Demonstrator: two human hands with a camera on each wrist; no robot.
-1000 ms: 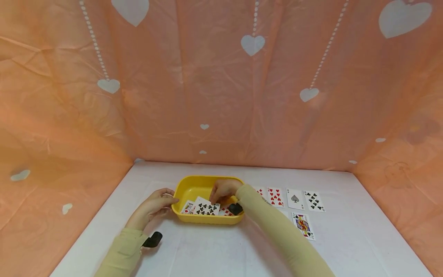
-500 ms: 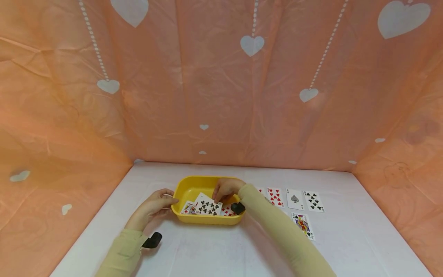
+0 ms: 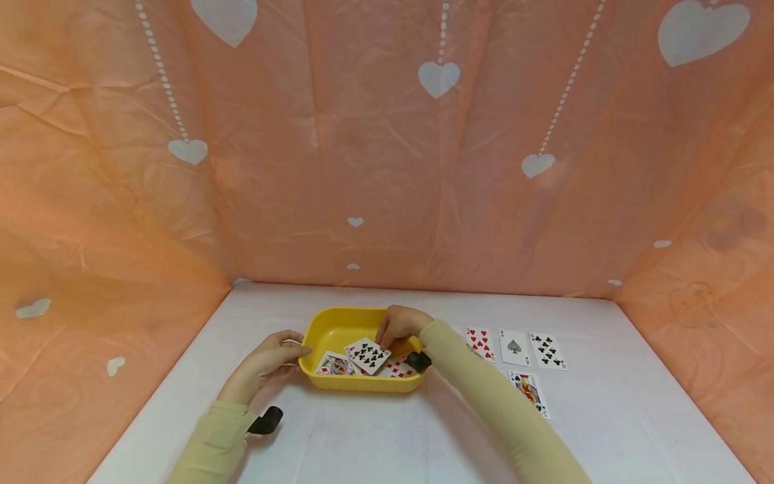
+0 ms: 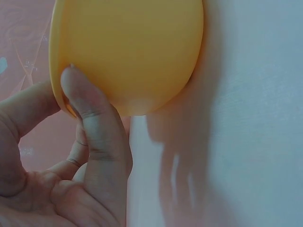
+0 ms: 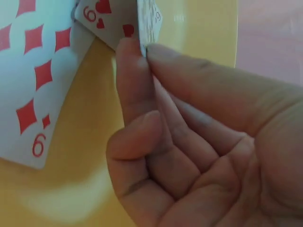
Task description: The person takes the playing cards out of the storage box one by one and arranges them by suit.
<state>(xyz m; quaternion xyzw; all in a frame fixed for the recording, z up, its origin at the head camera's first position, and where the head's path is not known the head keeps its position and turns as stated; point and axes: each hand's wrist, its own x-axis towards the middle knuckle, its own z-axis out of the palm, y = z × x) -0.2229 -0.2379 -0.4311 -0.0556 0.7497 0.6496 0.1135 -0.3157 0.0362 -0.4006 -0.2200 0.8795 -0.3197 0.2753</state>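
My left hand [image 3: 266,363] grips the left end of a yellow plastic tub [image 3: 363,384]; in the left wrist view its thumb [image 4: 87,99] lies against the tub's outer wall. Over the tub, my right hand [image 3: 404,323] pinches a clubs playing card [image 3: 367,356] by one corner, between thumb and index finger. That card stands nearly edge-on in the right wrist view. Inside the tub lie a face card [image 3: 334,364] and a six or nine of diamonds [image 5: 42,71]. Behind the pinched card, a hearts card [image 5: 97,19] shows in part.
On the white table right of the tub, a hearts card [image 3: 480,344], an ace of spades [image 3: 514,347] and a clubs card [image 3: 548,351] lie in a row. A jack of spades [image 3: 529,393] lies nearer, partly beside my right sleeve [image 3: 484,396]. Orange cloth [image 3: 387,255] hangs behind.
My right hand has moved slightly right and up, drawing the clubs card with it and turning it. More of the face card underneath shows. My left hand has stayed on the tub.
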